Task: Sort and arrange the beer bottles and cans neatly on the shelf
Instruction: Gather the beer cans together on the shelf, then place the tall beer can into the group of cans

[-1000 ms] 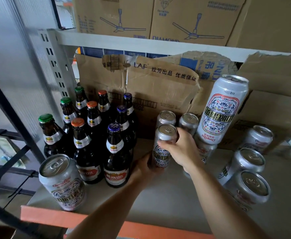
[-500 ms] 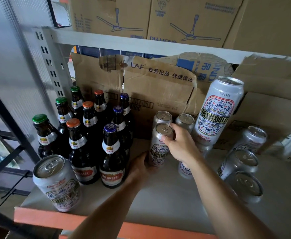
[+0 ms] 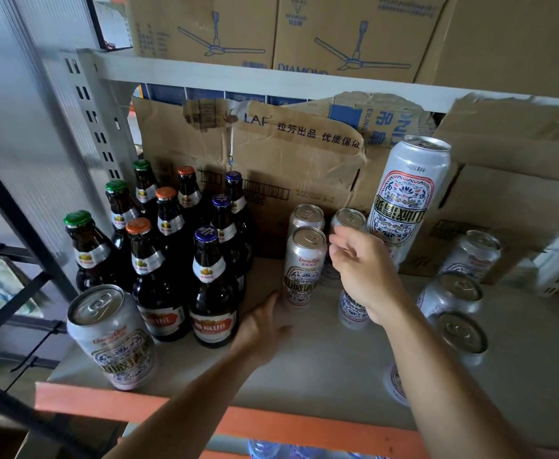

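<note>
Several brown beer bottles [image 3: 213,286] with green, orange and purple caps stand in rows at the shelf's left. A silver patterned can [image 3: 303,268] stands upright right of them, with two more cans [image 3: 306,216] behind it. My left hand [image 3: 261,329] rests low beside that front can's base, fingers loose. My right hand [image 3: 364,273] hovers just right of the can's top, fingers spread and holding nothing; it hides most of another can [image 3: 352,308]. A tall can [image 3: 405,200] stands raised on a hidden can behind my right hand. A short can [image 3: 112,336] stands at the front left.
Several more silver cans [image 3: 450,296] stand at the right of the grey shelf board [image 3: 304,352] with its orange front rail. Torn cardboard boxes [image 3: 271,160] line the back. Fan cartons [image 3: 354,31] fill the shelf above. A perforated metal upright [image 3: 96,124] stands at the left.
My right hand has let go of the front silver can and pulled back to its right with fingers spread. My left hand has slid slightly back from the can's base.
</note>
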Tool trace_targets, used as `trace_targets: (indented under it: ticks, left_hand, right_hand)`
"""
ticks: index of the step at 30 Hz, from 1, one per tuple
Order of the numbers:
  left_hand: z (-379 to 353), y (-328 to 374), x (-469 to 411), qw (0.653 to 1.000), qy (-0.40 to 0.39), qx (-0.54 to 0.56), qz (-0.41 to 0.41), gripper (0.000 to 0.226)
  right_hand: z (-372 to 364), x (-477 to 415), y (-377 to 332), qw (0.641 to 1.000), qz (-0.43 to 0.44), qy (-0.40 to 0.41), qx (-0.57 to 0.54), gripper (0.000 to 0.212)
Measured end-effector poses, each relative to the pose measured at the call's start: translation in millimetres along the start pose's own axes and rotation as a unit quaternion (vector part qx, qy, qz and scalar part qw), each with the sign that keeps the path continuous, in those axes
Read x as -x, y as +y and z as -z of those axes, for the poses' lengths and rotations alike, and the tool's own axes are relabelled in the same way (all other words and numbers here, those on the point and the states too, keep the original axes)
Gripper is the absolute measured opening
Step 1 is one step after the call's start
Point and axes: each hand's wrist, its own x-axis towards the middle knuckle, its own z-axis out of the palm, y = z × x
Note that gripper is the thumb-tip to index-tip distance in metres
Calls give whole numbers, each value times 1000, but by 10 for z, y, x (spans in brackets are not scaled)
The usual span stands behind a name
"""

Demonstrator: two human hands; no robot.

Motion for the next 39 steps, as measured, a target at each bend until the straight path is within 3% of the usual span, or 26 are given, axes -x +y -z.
trace_targets:
  ticks: [5,11,13,21,23,27,32,36,39]
  left_hand:
    - [168,109,240,995,-82,-51,-25,78]
    - [411,196,519,985,-169,1,-31,49]
    - [526,169,634,982,-187,9,-23,45]
    - [1047,-330,1171,979,-202,7,40,35]
    - [1167,-467,1320,978,-201,17,60,28]
    - [1429,-836,1542,980,-163,-27,115,21]
    - [1641,-1186,1619,985,40,-58,160,21]
    - [1625,-1169,1512,984,89,-44,150,82]
    - [1513,-1109,1376,986,96,-47,130,72]
  right_hand:
    - [6,166,24,998,-13,4,-57,37]
    - [-27,296,-112,995,-9,-9,-101,15]
    - [-81,335,-177,994,-3,-23,-105,16]
    - [-761,575,-526,973,78,-192,-99,6]
    - [-1000,625,-611,966,99,-225,-81,17]
    - [-1402,671,-735,958,125,-253,-43,44]
    - [-1710,656,-804,958,163,-237,-10,66]
    - [-1854,628,-823,955,160,-250,11,77]
    - [-1904,643,-821,952,164,-259,16,59]
